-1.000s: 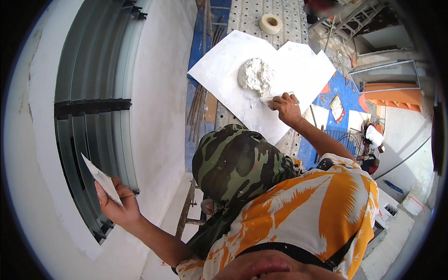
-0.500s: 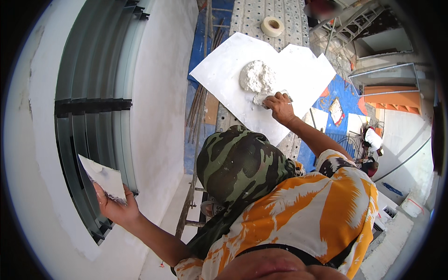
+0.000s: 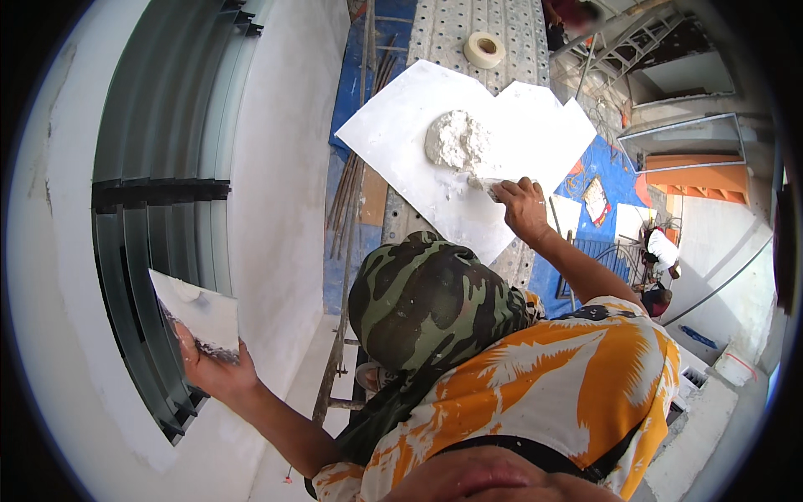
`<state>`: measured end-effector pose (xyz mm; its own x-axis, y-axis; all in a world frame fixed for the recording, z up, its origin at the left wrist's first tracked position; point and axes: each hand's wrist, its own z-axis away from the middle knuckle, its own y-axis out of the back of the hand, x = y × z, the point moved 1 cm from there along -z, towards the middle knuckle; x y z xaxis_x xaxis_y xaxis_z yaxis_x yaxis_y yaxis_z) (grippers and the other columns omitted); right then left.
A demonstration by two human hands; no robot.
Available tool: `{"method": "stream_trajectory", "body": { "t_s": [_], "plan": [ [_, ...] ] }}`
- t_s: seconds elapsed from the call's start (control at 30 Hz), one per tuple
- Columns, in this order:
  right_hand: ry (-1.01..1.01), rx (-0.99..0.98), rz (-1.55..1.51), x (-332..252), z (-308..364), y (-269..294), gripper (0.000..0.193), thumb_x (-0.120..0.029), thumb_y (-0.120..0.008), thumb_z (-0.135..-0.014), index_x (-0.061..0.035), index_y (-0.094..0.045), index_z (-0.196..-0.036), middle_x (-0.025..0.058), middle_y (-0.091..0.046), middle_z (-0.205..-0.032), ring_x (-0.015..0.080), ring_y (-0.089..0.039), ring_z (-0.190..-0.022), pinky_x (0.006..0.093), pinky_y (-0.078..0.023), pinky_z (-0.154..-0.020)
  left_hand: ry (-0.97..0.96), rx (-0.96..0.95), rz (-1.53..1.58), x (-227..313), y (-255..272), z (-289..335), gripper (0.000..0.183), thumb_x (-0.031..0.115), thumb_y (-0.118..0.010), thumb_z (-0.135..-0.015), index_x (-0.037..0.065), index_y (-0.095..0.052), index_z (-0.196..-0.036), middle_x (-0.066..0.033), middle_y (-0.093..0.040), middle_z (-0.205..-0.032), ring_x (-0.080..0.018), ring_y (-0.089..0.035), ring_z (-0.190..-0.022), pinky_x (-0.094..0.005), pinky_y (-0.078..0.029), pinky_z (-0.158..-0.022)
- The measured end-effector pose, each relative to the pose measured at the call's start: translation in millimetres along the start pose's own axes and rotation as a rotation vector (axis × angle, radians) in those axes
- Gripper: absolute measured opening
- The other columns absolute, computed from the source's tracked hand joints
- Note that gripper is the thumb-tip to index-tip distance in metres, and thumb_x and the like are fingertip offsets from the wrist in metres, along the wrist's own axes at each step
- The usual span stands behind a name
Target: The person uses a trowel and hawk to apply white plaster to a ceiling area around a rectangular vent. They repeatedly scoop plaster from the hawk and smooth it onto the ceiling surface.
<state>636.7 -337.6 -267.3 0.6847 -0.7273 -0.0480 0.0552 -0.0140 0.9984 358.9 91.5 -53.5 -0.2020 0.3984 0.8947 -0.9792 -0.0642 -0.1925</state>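
A white wall [image 3: 280, 167] is rising on the left; grey slats [image 3: 146, 100] are filling an opening in it, with a black bar [image 3: 159, 193] crossing them; a perforated metal plank [image 3: 525, 60] is running up the middle; blue sheeting [image 3: 617, 159] is showing on both sides of it, and rods [image 3: 347, 201] are lying along the left part; on the right, an orange shelf [image 3: 701, 176] is standing near a metal frame [image 3: 679, 126]; bright light is falling on the far wall [image 3: 707, 238]

Wht mound [image 3: 454, 140]: rough, matt; wht board [image 3: 544, 125]: smooth; plank [image 3: 520, 46]: perf. mtl.
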Motion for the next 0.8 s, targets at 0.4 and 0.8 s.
{"method": "stream_trajectory", "body": {
  "t_s": [0.4,0.8],
  "plan": [
    [0.188,0.069,-0.180,-40.9,-24.0,-24.0,0.035,-0.004,-0.056,-0.078,-0.0152,-0.070,-0.108,0.0009,-0.068,-0.110,0.0262,-0.058,-0.096,0.0412,-0.043,-0.084,0.137,-0.257,0.241,-38.2,-12.1,-12.7,0.043,0.025,-0.054,-0.101,0.004,-0.051,-0.139,-0.0076,-0.059,-0.136,-0.0273,-0.058,-0.121,-0.0475,-0.047,-0.104],
    [-0.387,0.282,-1.168,9.6,8.8,40.2,0.026,-0.017,-0.064,-0.098,-0.0039,-0.068,-0.120,0.0075,-0.069,-0.113,0.0167,-0.060,-0.105,0.0309,-0.047,-0.093,0.651,-0.619,0.006,-294.3,-110.4,15.6,0.037,0.023,-0.053,-0.099,0.002,-0.055,-0.129,-0.0116,-0.061,-0.121,-0.0266,-0.061,-0.110,-0.0433,-0.051,-0.093]
  ]
}}
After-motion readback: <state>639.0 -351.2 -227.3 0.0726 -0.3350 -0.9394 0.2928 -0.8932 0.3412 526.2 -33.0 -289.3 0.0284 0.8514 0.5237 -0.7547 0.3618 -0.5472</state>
